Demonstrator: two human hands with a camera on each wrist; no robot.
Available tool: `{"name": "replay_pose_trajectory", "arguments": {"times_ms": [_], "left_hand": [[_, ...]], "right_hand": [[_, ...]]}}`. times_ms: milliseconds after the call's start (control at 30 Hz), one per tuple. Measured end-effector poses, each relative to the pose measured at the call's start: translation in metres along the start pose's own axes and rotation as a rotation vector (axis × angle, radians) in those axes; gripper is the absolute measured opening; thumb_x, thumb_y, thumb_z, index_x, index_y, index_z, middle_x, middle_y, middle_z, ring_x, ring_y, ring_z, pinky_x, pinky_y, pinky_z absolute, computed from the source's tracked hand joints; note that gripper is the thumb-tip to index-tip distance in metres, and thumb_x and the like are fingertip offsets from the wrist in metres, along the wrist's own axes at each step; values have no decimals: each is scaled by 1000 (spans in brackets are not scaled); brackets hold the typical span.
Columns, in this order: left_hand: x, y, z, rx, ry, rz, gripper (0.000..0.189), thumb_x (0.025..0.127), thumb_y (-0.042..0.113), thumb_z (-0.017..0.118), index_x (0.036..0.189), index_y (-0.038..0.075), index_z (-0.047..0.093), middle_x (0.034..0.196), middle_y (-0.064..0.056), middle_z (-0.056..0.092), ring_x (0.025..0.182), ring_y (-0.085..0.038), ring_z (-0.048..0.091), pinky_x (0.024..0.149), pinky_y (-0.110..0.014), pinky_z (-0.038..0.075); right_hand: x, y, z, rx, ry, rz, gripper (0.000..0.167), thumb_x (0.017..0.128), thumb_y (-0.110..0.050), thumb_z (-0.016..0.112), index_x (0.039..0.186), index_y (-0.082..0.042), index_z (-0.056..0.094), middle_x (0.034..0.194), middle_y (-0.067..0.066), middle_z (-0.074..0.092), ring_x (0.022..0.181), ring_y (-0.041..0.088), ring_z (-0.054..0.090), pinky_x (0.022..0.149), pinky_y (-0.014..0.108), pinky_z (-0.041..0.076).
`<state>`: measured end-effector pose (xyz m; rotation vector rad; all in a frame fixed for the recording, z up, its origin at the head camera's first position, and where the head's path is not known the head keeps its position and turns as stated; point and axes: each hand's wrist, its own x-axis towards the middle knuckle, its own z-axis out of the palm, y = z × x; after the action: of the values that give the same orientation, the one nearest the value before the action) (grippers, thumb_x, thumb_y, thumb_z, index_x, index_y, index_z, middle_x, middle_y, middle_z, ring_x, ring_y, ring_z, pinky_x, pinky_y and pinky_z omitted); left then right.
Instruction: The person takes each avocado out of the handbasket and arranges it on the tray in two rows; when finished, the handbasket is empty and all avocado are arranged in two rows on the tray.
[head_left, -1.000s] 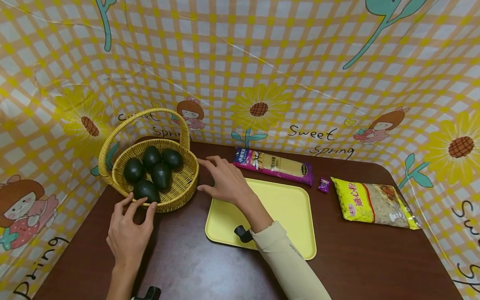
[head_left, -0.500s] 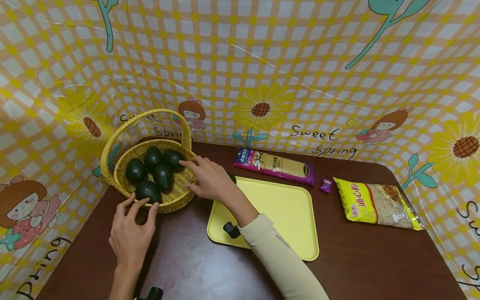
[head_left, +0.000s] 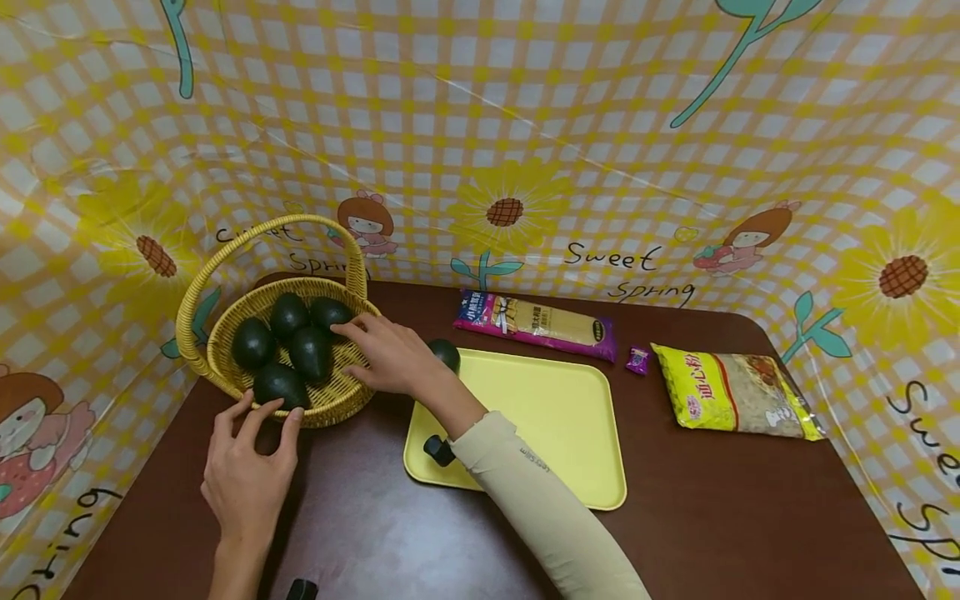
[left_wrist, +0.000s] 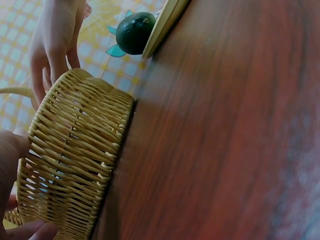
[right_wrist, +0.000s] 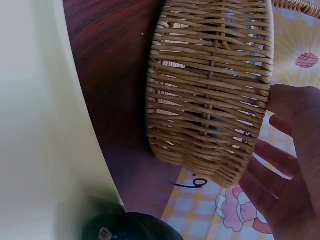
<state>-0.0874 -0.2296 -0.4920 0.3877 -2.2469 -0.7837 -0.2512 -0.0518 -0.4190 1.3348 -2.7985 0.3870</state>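
Several dark green avocados lie in a yellow wicker basket at the left of the table. My left hand holds the basket's near rim with bent fingers, the fingertips close to the nearest avocado. Reaching over the right rim is my right hand, fingers spread and loosely bent, the index fingertip right by the back right avocado. In the right wrist view the hand overlaps the rim and nothing shows in its grasp. Another avocado sits at the back left corner of the yellow tray, partly behind the right hand.
Behind the tray lies a purple pack of noodles, with a small purple wrapped sweet beside it. A yellow bag of pasta is on the right. A checked cloth hangs around the brown table.
My right hand has moved left from beside the basket to over its right rim, uncovering the avocado at the tray's corner. The left hand keeps its place at the near rim.
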Motion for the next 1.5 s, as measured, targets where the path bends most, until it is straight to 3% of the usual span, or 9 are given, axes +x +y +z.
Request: {"name": "replay_pose_trajectory", "arguments": {"times_ms": [500, 833, 1100, 1500], "left_hand": [[-8, -7, -9, 9, 11, -22, 32, 93, 31, 87, 114, 7, 83, 140, -19, 66, 117, -47, 66, 75, -67, 54], [-5, -3, -8, 10, 1, -16, 33, 94, 32, 86, 115, 7, 83, 141, -19, 66, 115, -47, 66, 73, -68, 54], [1, 1, -4, 2, -9, 0, 34, 95, 33, 85, 116, 7, 82, 142, -19, 65, 115, -48, 66, 75, -68, 53], [0, 2, -2, 14, -17, -8, 34, 95, 34, 85, 117, 8, 83, 142, -18, 65, 114, -47, 66, 72, -68, 54]], "right_hand": [[21, -15, 9, -44, -99, -21, 70, 101, -46, 76, 163, -25, 49, 156, 5, 55, 131, 21, 64, 93, 35, 59], [31, -15, 9, -73, -148, -5, 74, 101, -49, 75, 166, -29, 44, 155, 3, 53, 123, 17, 65, 84, 32, 57], [42, -11, 6, -96, -195, 13, 80, 100, -49, 76, 168, -31, 39, 162, 8, 47, 132, 20, 63, 95, 37, 57], [49, -13, 11, -115, -219, 8, 89, 96, -52, 79, 170, -35, 32, 162, 7, 42, 113, 16, 66, 79, 29, 56]]}}
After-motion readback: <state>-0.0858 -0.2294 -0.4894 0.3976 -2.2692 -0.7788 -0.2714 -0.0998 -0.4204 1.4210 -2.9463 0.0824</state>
